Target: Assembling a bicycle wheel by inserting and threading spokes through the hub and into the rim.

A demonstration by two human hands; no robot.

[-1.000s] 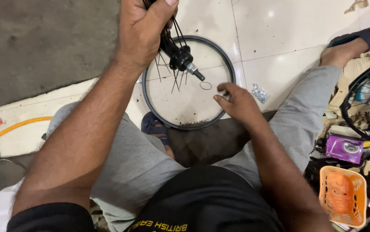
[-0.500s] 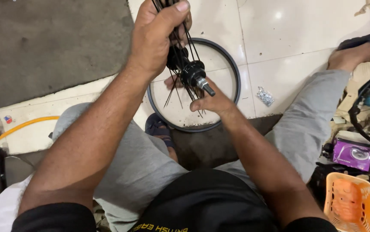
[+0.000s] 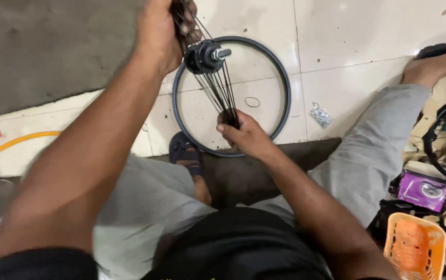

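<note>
Up close, the right hand (image 3: 246,136) had its fingers (image 3: 229,128) curled tight around the lower ends of a bundle of thin black spokes (image 3: 222,93), gathering them into one sheaf. The left hand (image 3: 162,32), raised near the top of the view, was closed around the upper spoke ends; its fingertips ran partly out of view, so the exact grip was hard to make out. Between the two hands hung the hub (image 3: 206,56), a dark metal drum with a bright axle stub pointing right, just beside the left hand and above the rim.

The hub looked dense and rigid, probably the heavy part, and safest held by its body or axle. The spokes seemed light, springy and likely to splay or slip, so gripping them bunched near the ends kept them together.

Below the hands, a bare black rim (image 3: 232,96) lay flat on pale floor tiles, apart from the hub. A small packet (image 3: 320,114) of what seemed to be metal bits lay to its right.

Farther out at the right edge, an orange basket (image 3: 413,249) stood near the person's knee; its contents could not be made out. A purple box (image 3: 423,190) sat just above it, beside part of another wheel (image 3: 443,136). A yellow hose (image 3: 10,146) crossed the floor at left.
</note>
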